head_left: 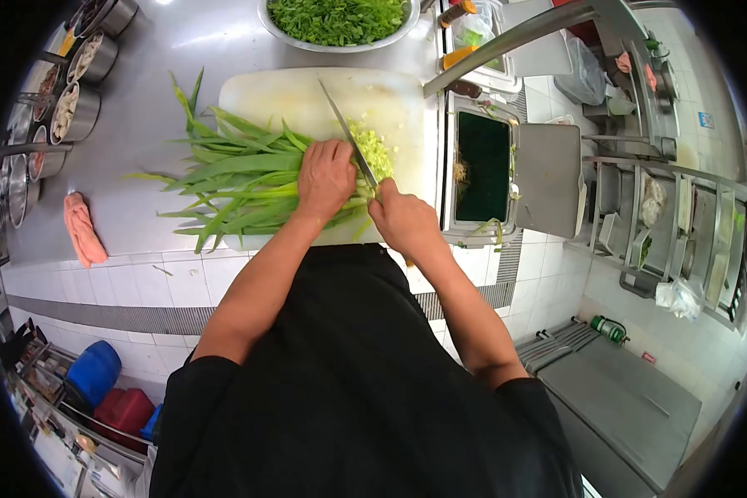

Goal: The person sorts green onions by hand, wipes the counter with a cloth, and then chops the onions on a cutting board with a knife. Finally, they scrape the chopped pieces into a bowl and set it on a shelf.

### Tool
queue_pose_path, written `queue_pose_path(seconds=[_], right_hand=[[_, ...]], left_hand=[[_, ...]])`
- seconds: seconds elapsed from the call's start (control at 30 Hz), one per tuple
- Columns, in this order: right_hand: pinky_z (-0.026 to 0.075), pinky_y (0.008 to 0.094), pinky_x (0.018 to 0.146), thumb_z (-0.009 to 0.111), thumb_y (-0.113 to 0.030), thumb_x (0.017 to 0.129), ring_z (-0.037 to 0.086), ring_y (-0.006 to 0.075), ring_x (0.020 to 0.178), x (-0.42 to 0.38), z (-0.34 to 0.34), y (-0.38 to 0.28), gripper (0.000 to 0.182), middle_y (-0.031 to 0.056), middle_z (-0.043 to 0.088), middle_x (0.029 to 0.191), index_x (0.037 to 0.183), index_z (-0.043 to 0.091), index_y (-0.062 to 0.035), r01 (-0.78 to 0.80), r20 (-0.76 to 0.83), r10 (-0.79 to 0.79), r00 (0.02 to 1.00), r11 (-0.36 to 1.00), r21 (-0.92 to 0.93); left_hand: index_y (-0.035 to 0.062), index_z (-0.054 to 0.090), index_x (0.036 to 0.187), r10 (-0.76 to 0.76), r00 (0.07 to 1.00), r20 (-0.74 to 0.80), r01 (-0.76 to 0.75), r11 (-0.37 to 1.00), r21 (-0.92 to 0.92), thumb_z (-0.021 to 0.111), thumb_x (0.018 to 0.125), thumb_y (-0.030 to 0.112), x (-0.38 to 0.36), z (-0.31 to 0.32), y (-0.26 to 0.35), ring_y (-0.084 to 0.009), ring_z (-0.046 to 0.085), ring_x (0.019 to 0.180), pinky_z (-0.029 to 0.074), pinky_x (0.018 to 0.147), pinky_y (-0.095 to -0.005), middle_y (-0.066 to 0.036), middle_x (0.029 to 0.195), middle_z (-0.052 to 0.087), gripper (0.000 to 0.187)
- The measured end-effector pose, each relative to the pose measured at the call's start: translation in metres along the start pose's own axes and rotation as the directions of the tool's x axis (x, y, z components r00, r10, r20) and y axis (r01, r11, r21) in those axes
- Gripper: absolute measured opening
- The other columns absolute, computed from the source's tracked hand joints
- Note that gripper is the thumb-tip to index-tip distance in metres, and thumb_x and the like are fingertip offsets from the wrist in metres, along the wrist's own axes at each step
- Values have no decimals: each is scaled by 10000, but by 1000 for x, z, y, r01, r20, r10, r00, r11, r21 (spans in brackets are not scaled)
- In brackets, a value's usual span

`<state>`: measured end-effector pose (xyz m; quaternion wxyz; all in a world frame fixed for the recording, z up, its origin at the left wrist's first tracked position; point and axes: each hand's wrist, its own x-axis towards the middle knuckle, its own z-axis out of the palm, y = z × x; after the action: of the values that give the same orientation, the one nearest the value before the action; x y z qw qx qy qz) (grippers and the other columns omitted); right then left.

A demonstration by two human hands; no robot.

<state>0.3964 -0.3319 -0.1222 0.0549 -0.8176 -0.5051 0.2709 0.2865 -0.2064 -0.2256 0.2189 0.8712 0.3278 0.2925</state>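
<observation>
My left hand (327,176) presses down on a bunch of long green leafy stalks (232,176), its fingers curled over them beside the blade. The leaves fan out to the left on a white cutting board (265,90). In my right hand (404,217) is a knife (344,123), its handle hidden in the closed fingers. The blade points up and to the left, close to my left fingertips. Pale green chopped pieces (375,151) lie right of the blade on the board.
A metal bowl (264,18) of chopped greens stands at the board's far side. An open dark-lined bin (483,166) is to the right. Metal containers (76,112) line the counter's left, near a folded pink cloth (83,231). A metal rail (506,46) slants above the bin.
</observation>
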Motion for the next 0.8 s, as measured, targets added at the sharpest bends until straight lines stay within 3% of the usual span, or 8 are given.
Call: queue_pose_path(seconds=[0.13, 0.23, 0.33, 0.5, 0.6, 0.73, 0.8], right_hand=[[532, 594, 673, 548, -297, 1008, 687, 483, 710, -36, -23, -7, 291, 271, 697, 757, 1021, 516, -8, -22, 140, 23, 990, 1000, -7], [532, 582, 656, 560, -293, 1011, 691, 457, 683, -22, 31, 3, 281, 249, 684, 704, 1014, 517, -16, -39, -27, 40, 999, 999, 8], [532, 575, 650, 564, -291, 1013, 693, 449, 682, 3, 26, 3, 276, 246, 682, 699, 1013, 519, -19, 31, -78, -31, 996, 1000, -3], [538, 576, 655, 551, -292, 1020, 689, 459, 677, -42, -24, -9, 278, 255, 678, 696, 1007, 514, -17, -31, 107, 33, 994, 999, -22], [535, 578, 640, 553, -297, 1019, 685, 460, 666, -28, 46, 9, 284, 256, 676, 693, 1023, 499, -18, -55, -15, 56, 998, 998, 28], [536, 567, 649, 563, -306, 1016, 691, 453, 682, -2, 55, 15, 298, 238, 693, 724, 1066, 482, -24, -5, -80, 8, 997, 999, 32], [530, 575, 672, 556, -310, 1020, 687, 467, 713, -1, 51, 17, 314, 252, 693, 740, 1088, 478, -14, -27, -64, 31, 997, 998, 53]], left_hand=[[57, 567, 932, -13, 1000, 13, 13, 1000, 6, 608, 802, 62, 0, -2, 2, -378, 573, 900, 464, 850, -485, -148, 927, 590, 136], [57, 561, 931, 2, 1000, -20, -2, 1000, -19, 611, 804, 65, -1, -1, 2, -379, 572, 903, 463, 852, -484, -146, 925, 589, 137], [55, 555, 937, -2, 1000, 11, 2, 1000, -13, 616, 808, 72, -5, 0, -2, -381, 572, 907, 463, 857, -484, -148, 930, 588, 144], [54, 552, 941, -9, 1000, -20, 9, 1000, -1, 612, 820, 70, 0, -1, 1, -385, 572, 910, 462, 857, -489, -151, 941, 590, 136], [64, 559, 931, -30, 1000, 3, 30, 999, 23, 633, 807, 84, -2, 4, -1, -374, 569, 913, 469, 864, -481, -144, 946, 588, 145], [64, 555, 921, 3, 1000, -16, -3, 1000, 4, 628, 812, 83, -2, 4, 2, -370, 563, 895, 460, 853, -479, -144, 930, 578, 133], [63, 575, 946, -85, 993, 76, 85, 996, 7, 610, 844, 84, -1, 2, 0, -372, 589, 977, 455, 968, -502, -146, 977, 608, 110]])
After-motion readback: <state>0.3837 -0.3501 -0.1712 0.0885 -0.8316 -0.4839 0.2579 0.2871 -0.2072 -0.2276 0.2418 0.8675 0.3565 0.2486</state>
